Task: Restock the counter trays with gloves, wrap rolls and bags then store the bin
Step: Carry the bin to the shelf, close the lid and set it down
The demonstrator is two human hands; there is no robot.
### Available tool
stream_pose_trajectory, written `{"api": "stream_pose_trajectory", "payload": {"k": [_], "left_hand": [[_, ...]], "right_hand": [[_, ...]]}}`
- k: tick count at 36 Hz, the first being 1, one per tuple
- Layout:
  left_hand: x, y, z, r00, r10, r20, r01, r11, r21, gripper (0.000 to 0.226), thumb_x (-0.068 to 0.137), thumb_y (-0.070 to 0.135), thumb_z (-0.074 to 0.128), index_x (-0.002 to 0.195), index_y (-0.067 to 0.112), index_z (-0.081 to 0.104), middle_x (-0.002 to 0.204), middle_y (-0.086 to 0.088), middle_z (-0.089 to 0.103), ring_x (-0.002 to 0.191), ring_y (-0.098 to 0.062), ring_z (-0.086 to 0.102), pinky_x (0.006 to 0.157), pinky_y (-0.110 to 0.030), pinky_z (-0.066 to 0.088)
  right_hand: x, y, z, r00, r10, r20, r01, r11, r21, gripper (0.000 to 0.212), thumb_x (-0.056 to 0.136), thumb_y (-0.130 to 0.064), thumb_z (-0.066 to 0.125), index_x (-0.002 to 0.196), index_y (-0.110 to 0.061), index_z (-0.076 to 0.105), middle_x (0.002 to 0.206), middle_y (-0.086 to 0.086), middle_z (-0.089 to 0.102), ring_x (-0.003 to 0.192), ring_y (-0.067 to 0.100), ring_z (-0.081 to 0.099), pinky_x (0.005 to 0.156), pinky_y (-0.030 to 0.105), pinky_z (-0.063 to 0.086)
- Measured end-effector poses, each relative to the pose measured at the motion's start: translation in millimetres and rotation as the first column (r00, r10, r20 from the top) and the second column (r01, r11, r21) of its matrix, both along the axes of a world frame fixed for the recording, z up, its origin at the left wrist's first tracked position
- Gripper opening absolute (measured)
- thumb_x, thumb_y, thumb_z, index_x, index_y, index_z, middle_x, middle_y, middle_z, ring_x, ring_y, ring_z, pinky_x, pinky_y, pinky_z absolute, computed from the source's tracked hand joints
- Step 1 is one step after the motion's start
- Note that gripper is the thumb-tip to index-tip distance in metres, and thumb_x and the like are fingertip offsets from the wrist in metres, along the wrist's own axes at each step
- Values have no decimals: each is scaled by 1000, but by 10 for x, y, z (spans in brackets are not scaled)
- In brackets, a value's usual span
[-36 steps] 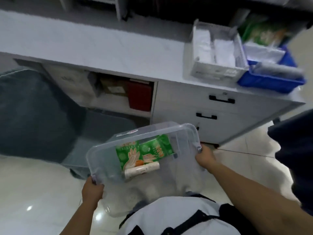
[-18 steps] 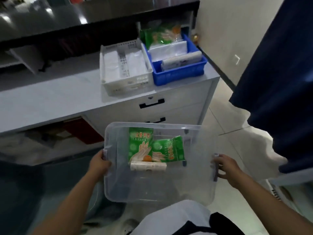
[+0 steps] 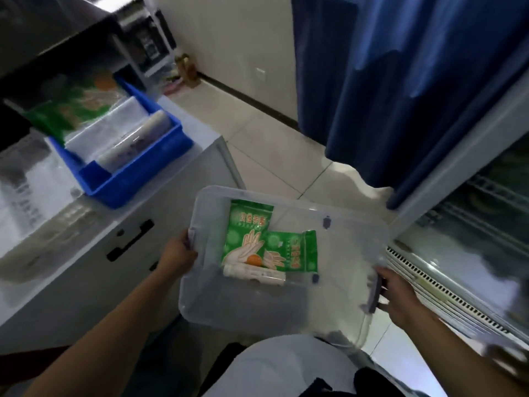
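With the blue plastic tray at the desk's right end already stocked, the left hand and right hand curl their fingers round the clear plastic bin, carried over open floor, green glove packets and a white roll left inside.

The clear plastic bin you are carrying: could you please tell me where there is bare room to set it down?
The clear plastic bin is gripped by the left hand and right hand. Free: the pale tiled floor between the white counter and the blue curtain. Crowded: the counter's end, where the filled blue plastic tray sits by its corner.
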State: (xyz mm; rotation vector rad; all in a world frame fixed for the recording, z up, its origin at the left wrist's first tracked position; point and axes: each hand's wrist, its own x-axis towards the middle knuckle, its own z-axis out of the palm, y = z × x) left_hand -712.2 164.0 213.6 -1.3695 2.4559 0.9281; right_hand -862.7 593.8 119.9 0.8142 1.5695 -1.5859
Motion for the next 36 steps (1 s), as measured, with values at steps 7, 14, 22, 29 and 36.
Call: {"api": "stream_pose_trajectory", "payload": {"k": [7,14,22,29,36], "left_hand": [[-1337,-45,220,920,-388,-56,382,919,-97,47,86,-6,60,132,3,55,116,-23,64,96,-34,63,78,-39,53],[-2674,-398,511,800,-599,-31,591,796,-129,53,80,-3,62,132,9,59,116,-20,67,100,-35,64,77,-27,43],[-3694,-734,728,765,-623,-163,621,781,-68,61,83,-1,60,142,11,51,132,-23,60,117,-40,58,100,-42,48],[-4122,-830,481,841,-446,-306,502,854,136,60,86,-5,53,143,12,50,131,-23,61,115,-42,58,91,-39,49],[-4545,-841,343,856,-439,-273,505,823,259,63,86,-9,55,145,15,48,128,-23,62,113,-43,60,88,-41,48]], "right_hand": [[-146,257,401,988,-152,-22,153,988,22,22,95,-33,59,102,-13,63,101,10,64,92,29,62,56,43,56],[-343,-18,696,958,-282,-43,282,959,-4,24,93,-31,58,102,-9,64,96,13,63,87,33,63,56,50,57],[-580,-770,1042,831,-549,-90,553,832,37,25,93,-35,59,99,-11,63,93,10,60,83,28,61,59,43,53],[-752,-1058,1311,734,-652,-192,676,728,115,24,92,-36,62,102,-15,62,89,6,61,79,22,59,69,40,48],[-1089,-1090,1420,701,-670,-244,710,688,151,30,92,-38,62,113,-18,62,92,2,62,77,17,59,62,34,45]]}}
